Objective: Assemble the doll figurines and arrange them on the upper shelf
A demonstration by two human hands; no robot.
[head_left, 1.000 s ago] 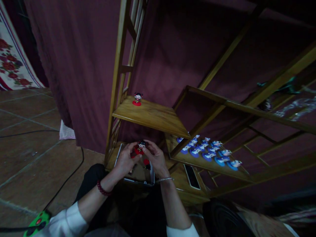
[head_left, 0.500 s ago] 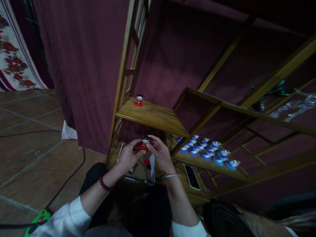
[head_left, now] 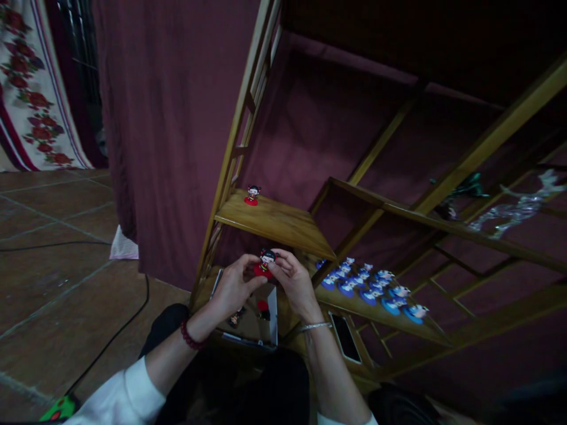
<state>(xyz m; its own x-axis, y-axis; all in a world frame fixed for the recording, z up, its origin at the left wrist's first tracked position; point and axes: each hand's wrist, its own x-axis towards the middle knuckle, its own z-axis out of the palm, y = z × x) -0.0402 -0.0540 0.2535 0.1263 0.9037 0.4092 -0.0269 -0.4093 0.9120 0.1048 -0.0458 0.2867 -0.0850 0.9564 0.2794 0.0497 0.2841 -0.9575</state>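
As both hands meet just below the upper shelf edge:
Item: small red-based, black-haired figurine (head_left: 266,264), held over the open cardboard box (head_left: 252,319).
Left hand (head_left: 233,286): fingertips pinching the base.
Right hand (head_left: 295,282): fingertips pinching the head.
Handling: judged light, rigid, likely brittle; grip the base.
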